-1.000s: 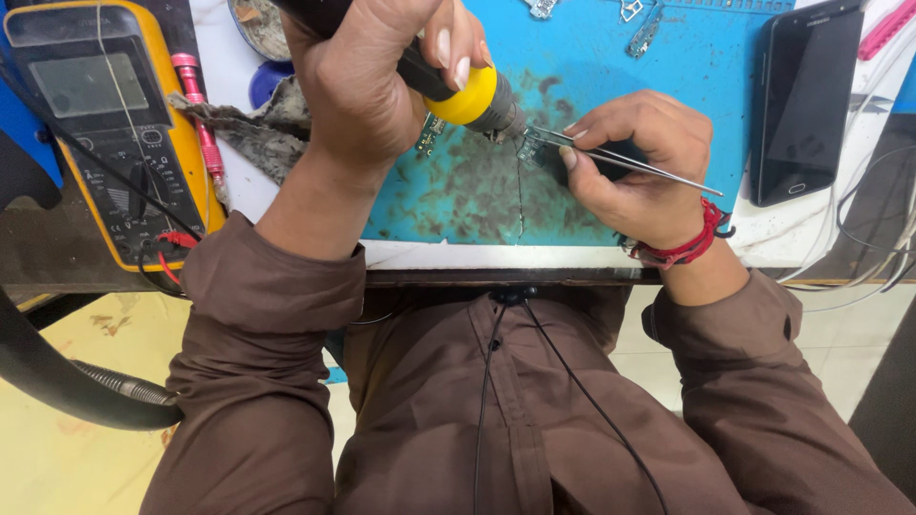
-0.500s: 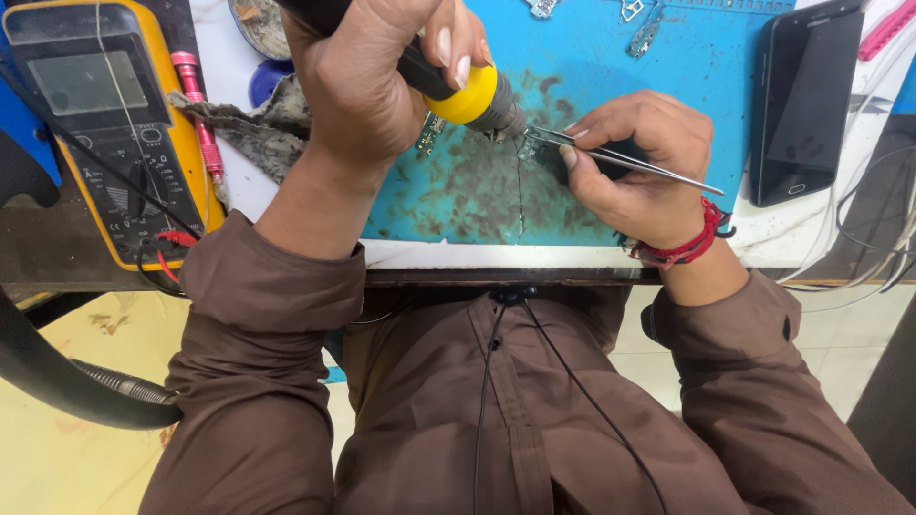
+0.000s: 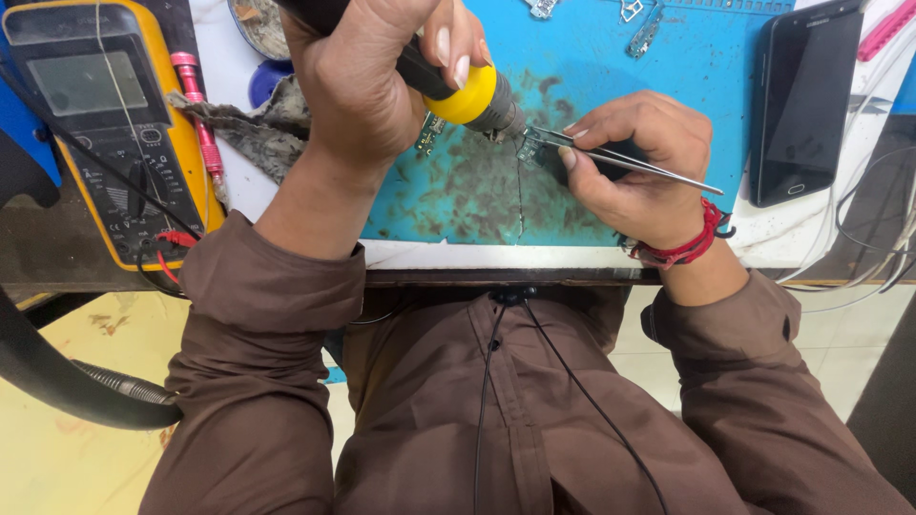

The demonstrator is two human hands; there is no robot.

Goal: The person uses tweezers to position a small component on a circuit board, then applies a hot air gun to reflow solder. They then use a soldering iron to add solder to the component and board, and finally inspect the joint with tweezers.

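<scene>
Left hand [image 3: 367,86] gripping soldering iron [image 3: 468,95], right hand [image 3: 634,167] pinching tweezers [image 3: 630,162]

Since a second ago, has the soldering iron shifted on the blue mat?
No. The soldering iron in the left hand sits at the same spot beside the multimeter.

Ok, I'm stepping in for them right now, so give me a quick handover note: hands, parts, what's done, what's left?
Left hand: gripping the soldering iron, tip down at the small circuit board.
Right hand: pinching the tweezers, points on the same board.
Board lies on the blue mat; multimeter far left, phone right.
Done: both tools meet at the board.
Left: the joint is too small to judge, so check it before lifting either tool.
</scene>
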